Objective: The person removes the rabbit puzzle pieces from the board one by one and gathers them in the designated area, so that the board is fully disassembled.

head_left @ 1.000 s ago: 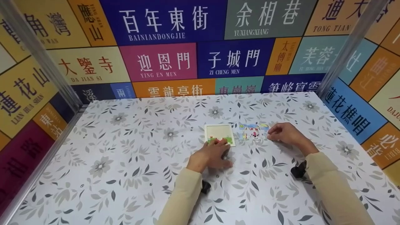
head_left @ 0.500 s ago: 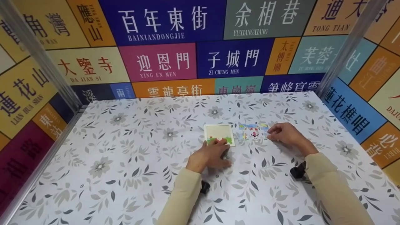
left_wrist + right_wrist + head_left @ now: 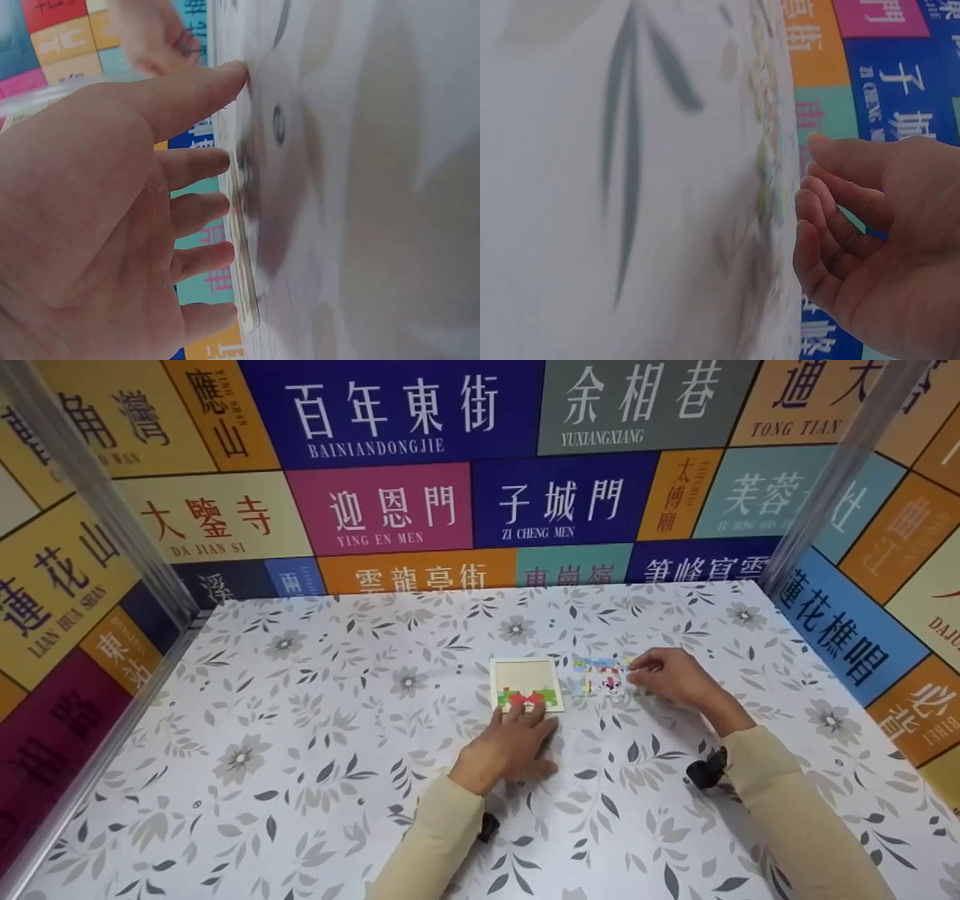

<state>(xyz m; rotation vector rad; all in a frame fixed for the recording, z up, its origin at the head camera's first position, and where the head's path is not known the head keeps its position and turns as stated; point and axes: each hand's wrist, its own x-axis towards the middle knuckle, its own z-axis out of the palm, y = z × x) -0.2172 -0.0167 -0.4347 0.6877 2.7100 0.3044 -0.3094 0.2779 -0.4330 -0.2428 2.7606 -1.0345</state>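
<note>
A small square puzzle tray [image 3: 493, 684] with a pale rim lies on the table. Green and red picture pieces [image 3: 529, 699] fill its lower strip, and the rest of its floor is bare. My left hand [image 3: 510, 746] lies with extended fingers at the tray's near edge; in the left wrist view the fingertips meet the tray's side [image 3: 244, 285]. To the right of the tray are loose, colourful puzzle pieces [image 3: 600, 679]. Over their right end hovers my right hand [image 3: 675, 679], fingers loosely bent. Nothing shows between its thumb and index finger in the right wrist view.
A white tablecloth [image 3: 315, 780] with grey leaves and flowers covers the table. Panels with large characters form the back wall [image 3: 405, 502] and the sides. Clear upright strips [image 3: 844, 465] stand at the corners. Each wrist wears a small black camera [image 3: 706, 771].
My left hand has slid slightly back towards me, uncovering more of the tray's lower strip. My right hand has moved left over the right end of the loose puzzle pieces.
</note>
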